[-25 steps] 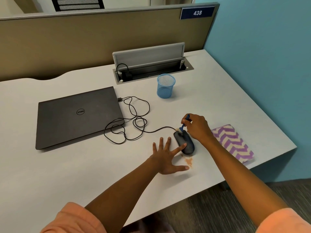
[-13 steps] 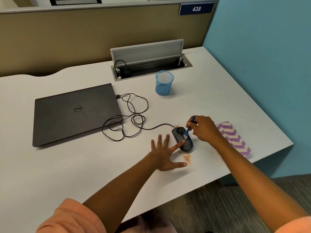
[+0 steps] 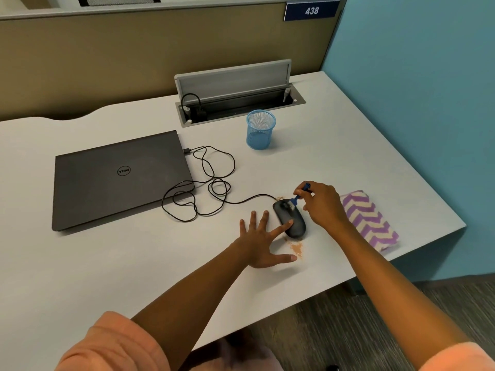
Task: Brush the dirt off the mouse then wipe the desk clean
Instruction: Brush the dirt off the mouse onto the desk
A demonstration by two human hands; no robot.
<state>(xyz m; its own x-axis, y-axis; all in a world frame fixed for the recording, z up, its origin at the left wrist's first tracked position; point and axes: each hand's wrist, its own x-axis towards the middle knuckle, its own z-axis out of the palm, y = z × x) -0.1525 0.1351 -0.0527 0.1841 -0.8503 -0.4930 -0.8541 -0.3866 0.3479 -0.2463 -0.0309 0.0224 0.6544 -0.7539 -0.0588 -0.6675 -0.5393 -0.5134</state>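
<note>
the black wired mouse (image 3: 289,218) lies on the pale desk (image 3: 348,156) near its front edge, set between the person's two hands. the left hand (image 3: 261,243) lies flat on the desk just left of the mouse, fingers straight and spread, with the index fingertip resting on the mouse's near half and the thumb stretched toward a patch of orange-brown dirt (image 3: 296,247) just in front of the mouse. the right hand (image 3: 322,203) is just right of the mouse's far end, its fingers curled round the handle of a small blue brush (image 3: 299,195), whose pale bristles touch the top of the mouse near its front. a few more specks of dirt lie on the desk at the mouse's far end. a folded purple and cream zigzag cloth (image 3: 371,220) lies just right of the right wrist, near the desk's edge. the mouse's cable (image 3: 203,194) runs in loose loops to a closed dell laptop (image 3: 117,178) on the left. a blue mesh pen cup (image 3: 260,129) stands further back, near an open cable hatch (image 3: 235,95).
</note>
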